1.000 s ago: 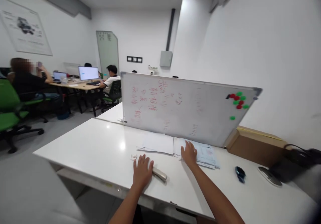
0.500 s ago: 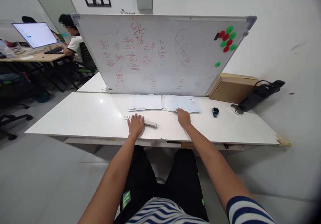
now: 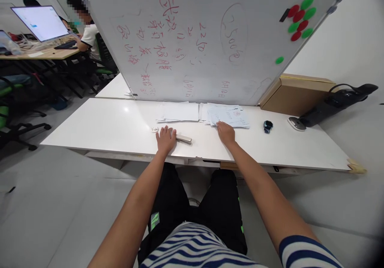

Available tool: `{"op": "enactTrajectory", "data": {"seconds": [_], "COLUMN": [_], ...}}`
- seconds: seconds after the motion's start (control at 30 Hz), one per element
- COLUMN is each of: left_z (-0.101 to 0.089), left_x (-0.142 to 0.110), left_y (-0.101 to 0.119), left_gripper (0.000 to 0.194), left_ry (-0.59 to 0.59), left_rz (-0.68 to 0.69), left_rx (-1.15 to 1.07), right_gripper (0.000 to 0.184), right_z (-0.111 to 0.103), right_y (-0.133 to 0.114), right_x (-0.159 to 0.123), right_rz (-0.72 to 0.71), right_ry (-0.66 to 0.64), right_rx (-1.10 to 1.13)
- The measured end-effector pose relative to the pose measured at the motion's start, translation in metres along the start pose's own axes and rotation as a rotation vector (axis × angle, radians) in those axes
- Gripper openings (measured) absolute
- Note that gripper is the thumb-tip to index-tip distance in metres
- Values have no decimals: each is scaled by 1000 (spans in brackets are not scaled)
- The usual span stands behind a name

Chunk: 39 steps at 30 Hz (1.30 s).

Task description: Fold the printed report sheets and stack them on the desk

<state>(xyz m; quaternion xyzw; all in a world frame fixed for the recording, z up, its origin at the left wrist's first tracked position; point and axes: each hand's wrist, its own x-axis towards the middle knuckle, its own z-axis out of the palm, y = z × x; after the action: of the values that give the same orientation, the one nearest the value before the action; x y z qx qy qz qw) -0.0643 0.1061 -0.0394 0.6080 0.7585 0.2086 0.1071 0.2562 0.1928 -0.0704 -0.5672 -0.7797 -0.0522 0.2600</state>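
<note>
My left hand (image 3: 166, 141) lies flat on the white table with its fingers spread. Just right of it is a light-coloured stapler (image 3: 183, 139), its near end partly hidden by the hand. A small white ring-shaped object (image 3: 155, 129) sits by the left fingertips. My right hand (image 3: 227, 134) is at the front edge of the right-hand stack of papers (image 3: 231, 114), its fingers closed together on the edge of the top sheet. To the left stands another stack of white papers (image 3: 180, 111), untouched by either hand.
A whiteboard (image 3: 180, 40) with red writing and round magnets stands behind the papers. On the table's right are a dark watch (image 3: 268, 126), a computer mouse (image 3: 297, 123), a cardboard box (image 3: 295, 96) and a black bottle (image 3: 336, 106). A person sits at a desk far left.
The view has tilted down and come closer. The top sheet under my right hand looks slightly askew on its stack. My left hand stays flat beside the stapler.
</note>
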Motion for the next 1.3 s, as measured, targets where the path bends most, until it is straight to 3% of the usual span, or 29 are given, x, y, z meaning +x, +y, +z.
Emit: {"op": "enactTrajectory", "data": {"seconds": [0.2, 0.4, 0.5, 0.63, 0.77, 0.83, 0.9, 0.97, 1.0, 1.07, 1.13, 1.17, 1.23, 1.3], "left_z": [1, 0, 1, 4, 1, -5, -12, -19, -21, -23, -21, -20, -17, -14], "left_x": [0, 2, 2, 1, 4, 3, -4, -24, -38, -72, -107, -121, -138, -138], "left_y": [0, -2, -3, -2, -3, -6, -5, 3, 11, 33, 58, 69, 85, 95], "left_gripper": [56, 56, 57, 55, 54, 52, 51, 53, 54, 59, 65, 70, 69, 60], "left_ry": [17, 3, 5, 26, 42, 113, 296, 494, 537, 436, 163, -36, -326, -483], "left_rz": [-2, -7, 1, 0, 10, 21, 32, 58, 83, 151, 105, 52, -6, -16], "left_rx": [3, -7, -20, -40, -105, -169, -260, -400, -497, -775, -1164, -1321, -1398, -1277], "right_gripper": [35, 38, 40, 38, 30, 27, 23, 18, 17, 21, 28, 30, 35, 43], "right_z": [4, 10, 9, 3, -19, -38, -61, -82, -90, -99, -97, -94, -85, -77], "right_y": [7, 9, 10, 6, -20, -43, -70, -98, -111, -134, -151, -156, -162, -162], "right_x": [17, 16, 13, 16, 19, 10, -9, -40, -59, -98, -135, -151, -177, -194], "right_rz": [26, 66, 130, 76, 108, 74, 22, -51, -93, -166, -227, -233, -204, -111], "right_ry": [-37, 24, 107, 207, 422, 537, 616, 644, 652, 618, 587, 530, 336, 126], "right_rx": [19, 88, 86, 53, 46, 80, 97, 98, 102, 101, 110, 109, 99, 85]}}
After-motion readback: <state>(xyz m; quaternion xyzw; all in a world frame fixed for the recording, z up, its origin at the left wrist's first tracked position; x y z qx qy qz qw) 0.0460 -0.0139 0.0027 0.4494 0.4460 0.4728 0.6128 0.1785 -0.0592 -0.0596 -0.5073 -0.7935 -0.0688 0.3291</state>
